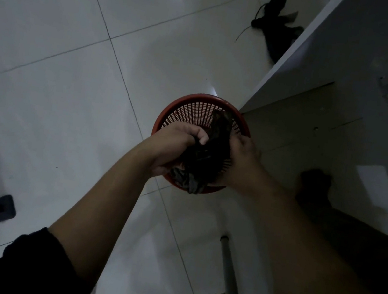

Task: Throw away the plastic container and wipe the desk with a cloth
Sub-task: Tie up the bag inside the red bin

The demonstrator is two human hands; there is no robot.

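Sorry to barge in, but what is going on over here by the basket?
A person leans over a red mesh basket on the tiled floor beside a white desk. The left hand and right hand both hold a dark crumpled bundle over the basket. The light is too dim to tell whether it is a cloth or a bag. No plastic container shows.

1. One camera rides on my head, facing steeply down at the tiled floor [70, 56].
2. My left hand [175, 144] and right hand [242, 166] meet at frame centre, near the lens.
3. The desk [355, 50] occupies the right edge.
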